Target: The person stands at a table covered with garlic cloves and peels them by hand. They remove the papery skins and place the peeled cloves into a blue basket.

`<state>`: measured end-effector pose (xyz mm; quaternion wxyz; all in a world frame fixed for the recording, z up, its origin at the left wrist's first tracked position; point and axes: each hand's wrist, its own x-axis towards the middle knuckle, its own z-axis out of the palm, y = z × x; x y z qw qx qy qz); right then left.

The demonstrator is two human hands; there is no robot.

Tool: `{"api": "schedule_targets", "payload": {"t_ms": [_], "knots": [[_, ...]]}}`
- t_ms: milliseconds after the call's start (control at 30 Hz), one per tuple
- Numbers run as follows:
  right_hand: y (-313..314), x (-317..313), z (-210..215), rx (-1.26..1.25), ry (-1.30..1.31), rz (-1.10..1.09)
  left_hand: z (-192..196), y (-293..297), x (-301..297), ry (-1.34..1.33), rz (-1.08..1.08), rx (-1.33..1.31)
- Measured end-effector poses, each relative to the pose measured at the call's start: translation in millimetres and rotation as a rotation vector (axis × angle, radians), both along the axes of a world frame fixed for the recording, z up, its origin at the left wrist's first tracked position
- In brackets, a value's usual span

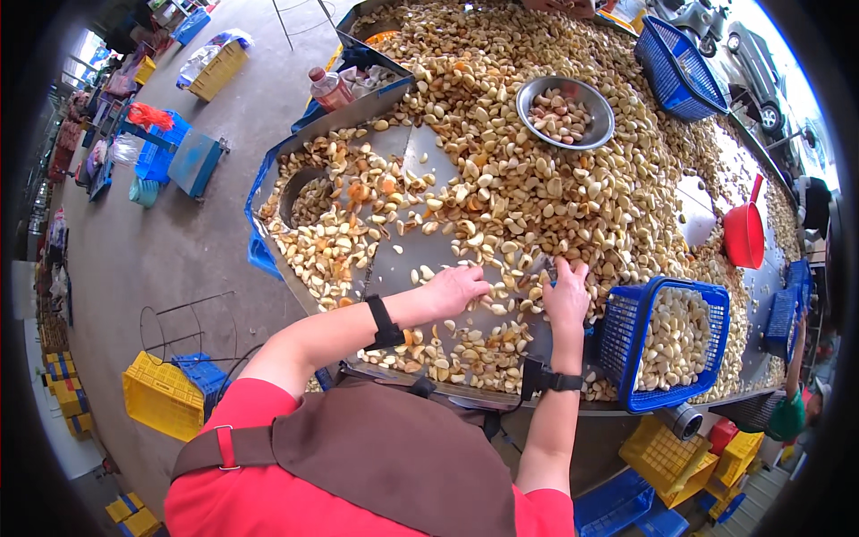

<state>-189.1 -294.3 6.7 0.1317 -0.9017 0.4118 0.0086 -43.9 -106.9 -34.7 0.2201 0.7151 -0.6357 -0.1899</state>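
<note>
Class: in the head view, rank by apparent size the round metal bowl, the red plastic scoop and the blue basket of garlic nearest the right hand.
1. Blue plastic basket of peeled garlic, though nearest the camera.
2. Round metal bowl.
3. Red plastic scoop.

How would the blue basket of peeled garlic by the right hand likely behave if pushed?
The blue basket looks filled with cloves, so probably heavy for its size. Its mesh walls look rigid. It sits tilted at the table edge, so a shove might tip it.

Open-sided produce sorting shed, steel table heaped with peeled garlic cloves, stacked crates (yellow, blue), concrete floor
</note>
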Motion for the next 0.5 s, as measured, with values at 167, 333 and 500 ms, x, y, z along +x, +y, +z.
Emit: {"api": "schedule_targets", "payload": {"t_ms": [167,333,500], "knots": [[6.2,-37.9,-9.3,0.172,0.111,-0.012,-3.7,19.0,20.6,0.006,0.213,0.153],[24.2,-42.5,13.7,0.268,0.150,0.022,8.7,26.3,21.2,-0.056,0.264,0.178],[37.3,-41.5,13.3,0.278,0.033,0.039,11.2,29.3,21.6,-0.055,0.352,0.063]]}}
